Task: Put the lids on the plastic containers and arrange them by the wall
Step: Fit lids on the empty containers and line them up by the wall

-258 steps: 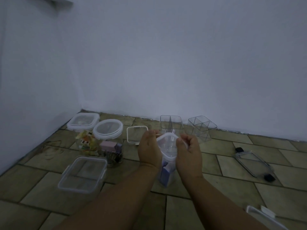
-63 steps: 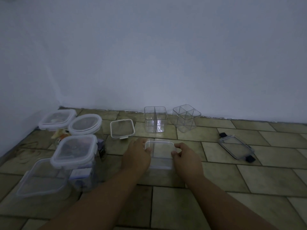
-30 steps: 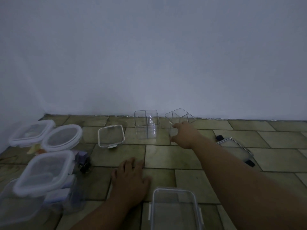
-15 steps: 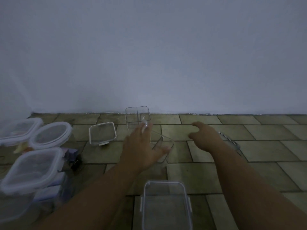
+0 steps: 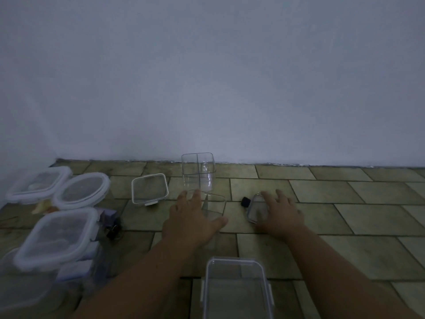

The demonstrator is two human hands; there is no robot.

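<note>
A clear divided container [image 5: 213, 204] stands on the tiled floor in the middle, and my left hand [image 5: 189, 221] wraps around its left side with the thumb at its front corner. To its right, my right hand [image 5: 281, 214] lies on a clear lid with black clips [image 5: 256, 209] and grips its right edge, hiding that half. One black clip [image 5: 245, 201] shows at the lid's left. A second clear divided container [image 5: 199, 171] stands open by the wall. A white-rimmed square lid [image 5: 149, 188] lies flat to its left.
Three lidded containers cluster at the left: a square one [image 5: 39, 183], a round one [image 5: 82, 189] and a nearer square one [image 5: 59, 236]. A lidded rectangular container [image 5: 236, 288] sits close in front, between my forearms. The white wall [image 5: 230, 88] runs along the back.
My right hand has settled onto the black-clipped lid, which now lies closer to the middle. My left hand stays on the divided container. The view has shifted a little to the left.
</note>
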